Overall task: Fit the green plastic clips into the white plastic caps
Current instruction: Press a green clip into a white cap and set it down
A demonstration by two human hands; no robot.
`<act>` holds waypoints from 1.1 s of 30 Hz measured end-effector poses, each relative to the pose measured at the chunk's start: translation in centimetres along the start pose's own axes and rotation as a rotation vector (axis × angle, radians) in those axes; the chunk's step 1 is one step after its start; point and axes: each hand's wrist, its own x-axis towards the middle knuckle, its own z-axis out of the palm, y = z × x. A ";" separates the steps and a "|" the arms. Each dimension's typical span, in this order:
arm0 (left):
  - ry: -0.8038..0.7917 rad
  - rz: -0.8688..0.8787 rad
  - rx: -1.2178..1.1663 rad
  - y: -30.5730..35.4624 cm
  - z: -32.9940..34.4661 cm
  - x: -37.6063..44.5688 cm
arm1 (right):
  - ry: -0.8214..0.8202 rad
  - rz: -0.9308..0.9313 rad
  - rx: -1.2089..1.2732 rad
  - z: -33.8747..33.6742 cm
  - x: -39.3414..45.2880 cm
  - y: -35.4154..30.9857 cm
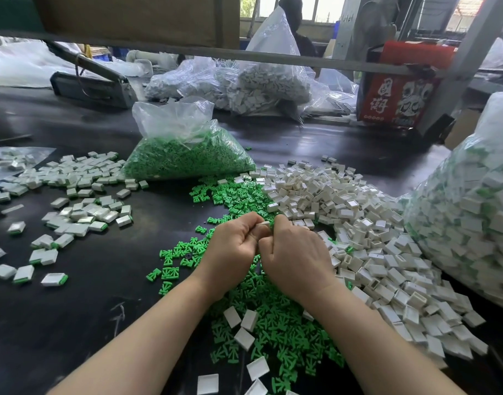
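Left hand (233, 246) and right hand (294, 252) close together above the tabletop (102, 303), fingers pinching a white cap (262, 223) and green clip (271, 223) for mating.

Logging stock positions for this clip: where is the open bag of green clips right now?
In the head view, the bag of green clips lies on the black table at centre, beyond both hands, between finished caps to its left and loose white caps to its right.

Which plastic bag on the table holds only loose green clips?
The open bag of green clips at centre, behind the hands; the far bags hold white caps, the right bag mixed white-and-green pieces.
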 end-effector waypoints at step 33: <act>-0.036 -0.062 -0.216 -0.3 0.2 0.5 | -0.055 0.126 0.637 -0.4 0.2 0.0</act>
